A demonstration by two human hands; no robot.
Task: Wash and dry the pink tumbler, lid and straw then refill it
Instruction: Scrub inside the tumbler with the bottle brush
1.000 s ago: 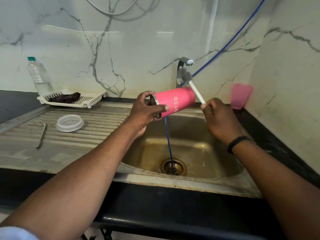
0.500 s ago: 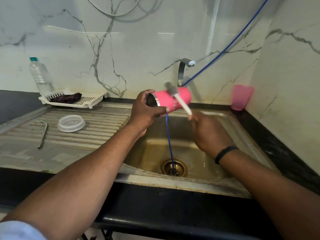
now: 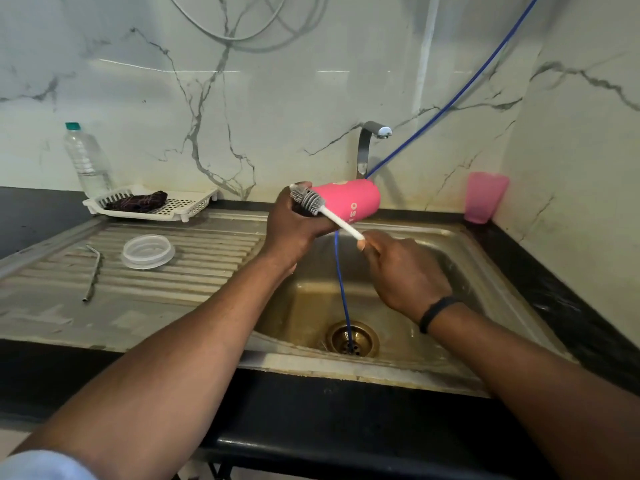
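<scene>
At frame centre I see my left hand (image 3: pixel 294 226) gripping the pink tumbler (image 3: pixel 349 202) sideways over the sink (image 3: pixel 450 258); my right hand (image 3: pixel 405 275) pinches the brush (image 3: pixel 311 202) at its mouth. Lid (image 3: pixel 148 251) and straw (image 3: pixel 93 273) lie left.

A water bottle (image 3: pixel 86 159) stands behind a white tray (image 3: pixel 187 204) holding dark cloth (image 3: pixel 136 202).

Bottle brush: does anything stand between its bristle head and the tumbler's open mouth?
Nothing visible does. The bottle brush, held by the right hand, has its bristles right at the mouth of the pink tumbler, which the left hand grips sideways over the sink.
</scene>
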